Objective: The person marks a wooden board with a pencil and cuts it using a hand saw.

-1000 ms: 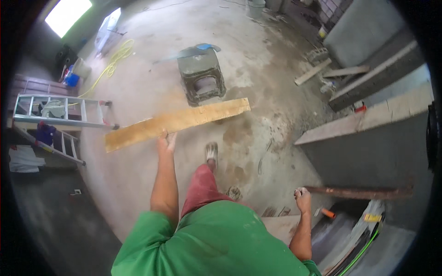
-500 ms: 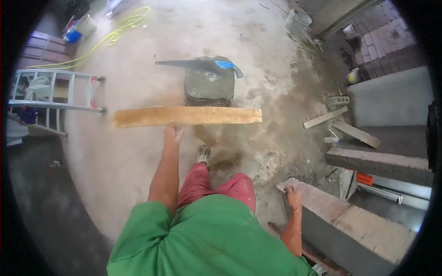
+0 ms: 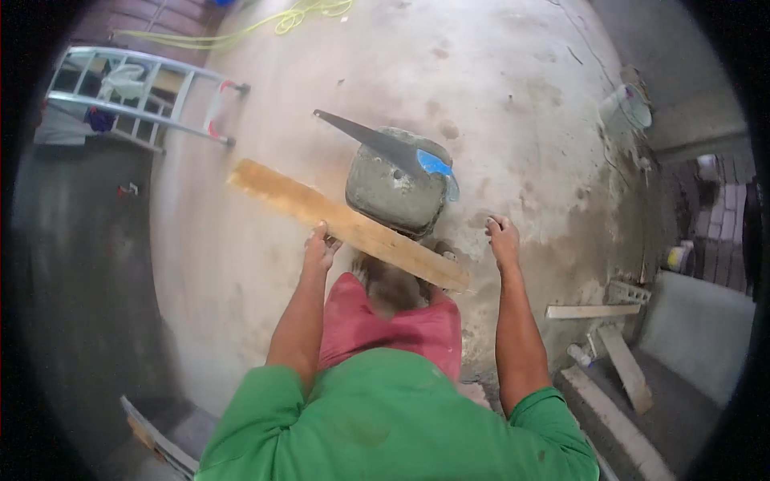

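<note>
My left hand (image 3: 319, 250) grips a long wooden board (image 3: 381, 242) near its middle. The board slants across in front of me, its far end up to the left and its near end down to the right. Just beyond it stands a squat grey block-like stand (image 3: 385, 192), crusted with mortar. On top of that lies a handsaw (image 3: 375, 143) with a dark blade and a blue handle at the right. My right hand (image 3: 503, 238) is raised right of the stand, apart from the board. Its fingers are curled into a pinch; what they hold, if anything, is too small to name.
An aluminium ladder (image 3: 144, 100) lies at the left, with a yellow hose (image 3: 293, 18) beyond it. At the far right is a whitish bucket (image 3: 626, 108). Loose wood pieces (image 3: 622, 365) and a concrete ledge (image 3: 618, 421) are at the lower right.
I have turned to the right and come closer to the stand. The board has tilted, its right end now lower. My right hand has left the ledge and moved up and forward.
</note>
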Available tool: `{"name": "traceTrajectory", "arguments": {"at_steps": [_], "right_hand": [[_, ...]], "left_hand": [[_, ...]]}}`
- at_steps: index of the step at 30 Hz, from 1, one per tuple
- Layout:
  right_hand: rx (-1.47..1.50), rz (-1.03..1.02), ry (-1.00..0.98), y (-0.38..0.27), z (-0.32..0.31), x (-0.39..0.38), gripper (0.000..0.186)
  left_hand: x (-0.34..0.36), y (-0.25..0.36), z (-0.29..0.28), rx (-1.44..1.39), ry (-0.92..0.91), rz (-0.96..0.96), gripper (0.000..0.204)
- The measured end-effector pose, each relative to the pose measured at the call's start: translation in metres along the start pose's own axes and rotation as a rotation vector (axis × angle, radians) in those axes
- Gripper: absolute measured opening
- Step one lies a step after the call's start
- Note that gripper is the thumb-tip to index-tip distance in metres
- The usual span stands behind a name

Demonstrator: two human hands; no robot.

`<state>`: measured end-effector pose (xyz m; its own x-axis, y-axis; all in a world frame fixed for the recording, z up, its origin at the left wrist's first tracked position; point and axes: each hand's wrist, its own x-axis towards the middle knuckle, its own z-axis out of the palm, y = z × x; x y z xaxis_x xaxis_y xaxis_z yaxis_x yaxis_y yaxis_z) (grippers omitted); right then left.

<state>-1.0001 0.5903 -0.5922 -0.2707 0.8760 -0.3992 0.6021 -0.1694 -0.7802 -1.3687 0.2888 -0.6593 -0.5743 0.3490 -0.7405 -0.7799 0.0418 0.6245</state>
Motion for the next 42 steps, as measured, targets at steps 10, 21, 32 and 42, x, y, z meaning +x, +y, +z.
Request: {"name": "traceTrajectory", "arguments": {"at_steps": [10, 21, 32, 42], "right_hand": [[-0.457, -0.086, 0.03, 0.03, 0.093, 0.173, 0.062], [-0.169, 0.174, -0.309, -0.033, 0.131, 0.219, 0.015], [0.072, 0.498, -0.571, -0.043, 0.038, 0.063, 0.021], [0.123, 0.638, -0.483, 0.084, -0.054, -0.168, 0.02]], "left_hand": [[0.082, -0.073, 0.091, -0.185, -0.135, -0.151, 0.049], [0.136, -0.054, 0.119, 0.398, -0.094, -0.34, 0.037], [0.047, -0.08, 0.051, 1.438, -1.174, 0.812, 0.031], [-0.171, -0.112, 0.014, 1.374, -0.914, -0.15, 0.036]]}}
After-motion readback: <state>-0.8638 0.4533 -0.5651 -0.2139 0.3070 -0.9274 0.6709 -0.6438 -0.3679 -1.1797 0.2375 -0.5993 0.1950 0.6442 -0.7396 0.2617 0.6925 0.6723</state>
